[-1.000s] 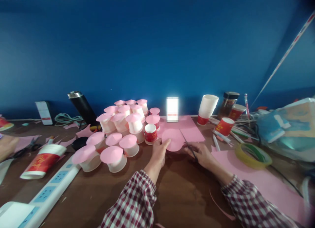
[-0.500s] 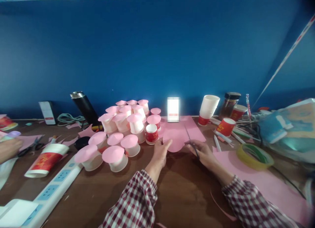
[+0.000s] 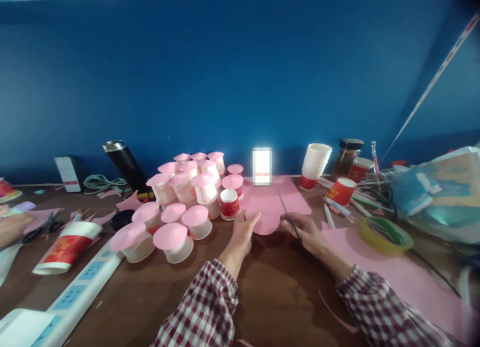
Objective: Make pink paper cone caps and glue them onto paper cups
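Left hand (image 3: 242,233) low in the middle of the frame, fingers pinched on the near left edge of a rounded pink paper piece (image 3: 267,213), which lay just above both hands at centre. Right hand (image 3: 305,232) just right of it, closed around a pair of scissors (image 3: 288,217) — blades slanted up and left across the pink piece; whether the blades were parted could not be told. Checked sleeves along the bottom edge. Left of centre, a cluster of cups capped with pink discs (image 3: 183,202), a small red cup (image 3: 229,203) at its right end. Black flask (image 3: 125,164) tilted behind the cluster. Stack of white cups (image 3: 316,162) and a jar (image 3: 348,159) at upper right of the brown table (image 3: 273,292). Roll of tape (image 3: 386,235) at right, on a larger pink sheet (image 3: 405,277). White power strip (image 3: 75,287) at lower left — another person's hand (image 3: 11,229) at the far left edge, near a second pair of scissors (image 3: 39,227).
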`<act>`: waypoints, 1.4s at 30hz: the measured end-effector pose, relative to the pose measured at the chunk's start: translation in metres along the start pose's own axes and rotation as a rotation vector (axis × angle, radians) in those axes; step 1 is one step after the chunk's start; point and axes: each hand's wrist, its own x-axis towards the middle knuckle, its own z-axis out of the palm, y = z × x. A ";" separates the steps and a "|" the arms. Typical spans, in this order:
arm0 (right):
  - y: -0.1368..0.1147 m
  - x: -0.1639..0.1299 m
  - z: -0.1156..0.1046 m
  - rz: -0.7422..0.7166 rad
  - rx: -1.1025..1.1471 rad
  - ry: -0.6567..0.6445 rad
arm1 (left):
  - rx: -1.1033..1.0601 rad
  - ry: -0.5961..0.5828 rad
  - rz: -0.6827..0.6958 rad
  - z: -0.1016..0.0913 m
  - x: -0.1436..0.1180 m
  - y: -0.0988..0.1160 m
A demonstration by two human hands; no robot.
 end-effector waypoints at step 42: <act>-0.008 -0.003 0.000 -0.028 0.008 -0.209 | 0.045 0.040 -0.045 0.004 -0.002 0.005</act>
